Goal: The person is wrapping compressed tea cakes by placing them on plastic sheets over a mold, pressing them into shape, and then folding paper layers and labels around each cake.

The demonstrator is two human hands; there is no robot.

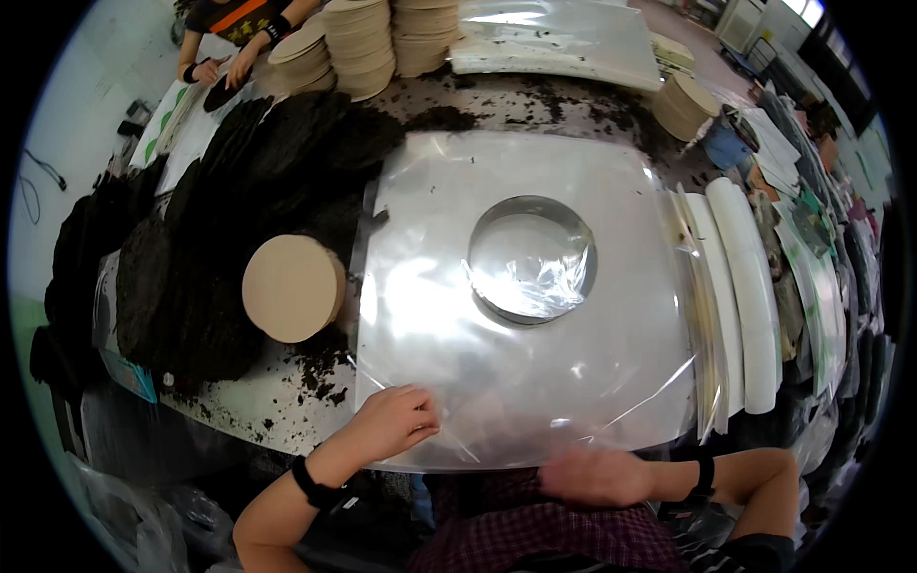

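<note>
My left hand (pixel 403 417) is closed, fingers curled over the near left corner of a stack of clear plastic sheets (pixel 449 382); whether it grips anything, I cannot make out. Smeared by motion, my right hand (pixel 597 476) is at the near edge of the sheets, and its fingers cannot be read. A shiny metal ring (pixel 485 304) stands on the sheets, with crinkled clear film (pixel 559 282) inside it. Left of the sheets is a stack of round tan discs (pixel 289 288). Beside it, dark brown crumbly slabs (pixel 191 286) are heaped.
Tall stacks of tan discs (pixel 358 48) and more plastic sheets (pixel 554 38) are at the back. White rolls (pixel 743 296) line the right side, near a blue cup (pixel 730 143). Dark crumbs litter the table (pixel 272 415). Far left, a co-worker's hands (pixel 244 65) touch a dark disc.
</note>
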